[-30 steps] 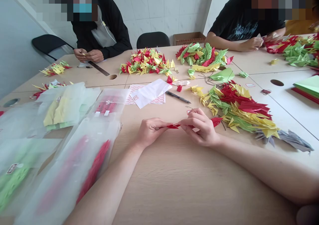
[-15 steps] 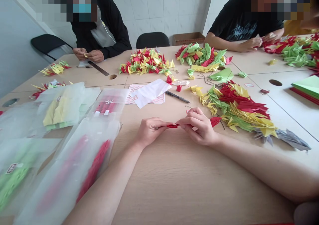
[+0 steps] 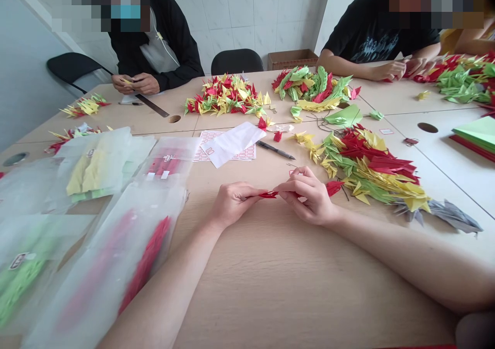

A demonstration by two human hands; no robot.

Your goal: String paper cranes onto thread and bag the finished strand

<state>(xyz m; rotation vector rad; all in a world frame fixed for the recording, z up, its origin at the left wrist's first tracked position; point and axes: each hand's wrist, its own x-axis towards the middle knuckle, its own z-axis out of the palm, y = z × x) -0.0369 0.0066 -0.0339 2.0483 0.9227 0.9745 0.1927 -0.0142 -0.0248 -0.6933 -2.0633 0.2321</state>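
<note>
Between my two hands, above the table's middle, is a small red folded paper crane (image 3: 268, 195). My left hand (image 3: 236, 202) pinches its left end between thumb and fingers. At its right end, my right hand (image 3: 305, 197) is closed in a pinch, the fingertips touching the paper. The fingers partly cover the crane, so its full shape does not show. Just right of my right hand lies another red folded piece (image 3: 334, 187), beside a long heap of red, yellow and green paper cranes (image 3: 379, 166) with a grey bunch (image 3: 454, 216) at its near end.
Frosted plastic bags (image 3: 112, 246) of folded paper cover the left side. A pen (image 3: 276, 150), white paper (image 3: 235, 144) and a label sheet (image 3: 247, 155) lie ahead. Further crane heaps (image 3: 228, 95) stand farther back. Two co-workers sit opposite; coloured paper sheets (image 3: 477, 135) are stacked right.
My hands and the red crane stay almost still. Across the table, the right co-worker's hands have lowered toward the tabletop, and the left co-worker's fingers have shifted slightly on a yellow piece.
</note>
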